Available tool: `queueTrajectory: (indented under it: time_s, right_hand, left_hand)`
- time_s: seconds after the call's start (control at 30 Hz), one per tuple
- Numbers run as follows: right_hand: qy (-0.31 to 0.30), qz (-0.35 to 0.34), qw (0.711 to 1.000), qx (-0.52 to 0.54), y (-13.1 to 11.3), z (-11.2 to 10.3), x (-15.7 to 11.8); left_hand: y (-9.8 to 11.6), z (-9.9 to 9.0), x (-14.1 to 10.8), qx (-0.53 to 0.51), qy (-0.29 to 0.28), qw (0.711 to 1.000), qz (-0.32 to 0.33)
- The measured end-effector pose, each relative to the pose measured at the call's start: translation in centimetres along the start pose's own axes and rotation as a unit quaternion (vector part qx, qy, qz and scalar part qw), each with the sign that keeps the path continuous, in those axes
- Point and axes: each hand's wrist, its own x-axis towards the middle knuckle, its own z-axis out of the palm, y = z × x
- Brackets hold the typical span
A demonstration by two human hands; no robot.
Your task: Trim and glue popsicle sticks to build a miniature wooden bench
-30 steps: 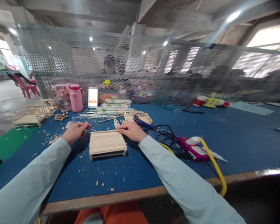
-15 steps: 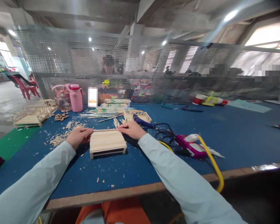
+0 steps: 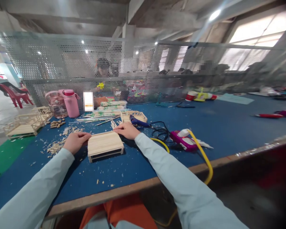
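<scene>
A small platform of pale wooden sticks (image 3: 105,143) stands on short legs on the blue table in front of me. Along its back edge lies a thin wooden stick (image 3: 102,133). My left hand (image 3: 76,142) pinches the left end of this stick, thumb and fingers together at the platform's back left corner. At the other end my right hand (image 3: 127,130) is closed in a pinch on the stick. Just behind the right hand lies a blue glue gun (image 3: 139,121), in front of a railed stick frame (image 3: 133,115). Loose short sticks (image 3: 114,123) lie near the right fingertips.
Wood scraps (image 3: 56,147) and peanuts (image 3: 57,123) lie to the left, near a pink bottle (image 3: 71,104). Railed stick models (image 3: 23,124) stand at far left. Bagged sticks (image 3: 109,109) lie at the back. A purple power strip (image 3: 183,140) with a yellow cable (image 3: 202,156) is at right.
My head view has turned slightly right, so the scene sits further left. Both hands stay at the back edge; the stick now appears lower, against the platform's back edge.
</scene>
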Motion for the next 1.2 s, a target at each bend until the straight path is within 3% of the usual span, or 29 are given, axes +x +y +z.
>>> queueTrajectory:
  time_s: [0.2, 0.53, 0.73, 0.97, 1.2]
  right_hand:
    - [0.032, 0.069, 0.994, 0.073, 0.8, 1.3, 0.1]
    - [0.075, 0.078, 0.986, 0.129, 1.0, 2.1, 0.0]
    - [0.069, 0.082, 0.984, 0.142, 1.1, 2.2, 0.1]
    - [0.03, 0.112, 0.975, 0.191, 0.8, 1.3, -0.1]
    - [0.038, 0.113, 0.975, 0.189, 0.8, 1.4, -0.1]
  left_hand:
    - [0.4, 0.0, -0.5, 0.038, 0.022, 0.999, 0.02]
    - [0.9, 0.1, -1.0, 0.023, 0.026, 0.999, 0.026]
    - [1.2, 0.2, -1.3, -0.005, 0.021, 1.0, 0.013]
    - [-0.2, 0.2, 0.1, -0.048, 0.005, 0.999, 0.003]
    - [-0.4, 0.0, 0.2, -0.068, -0.014, 0.998, 0.006]
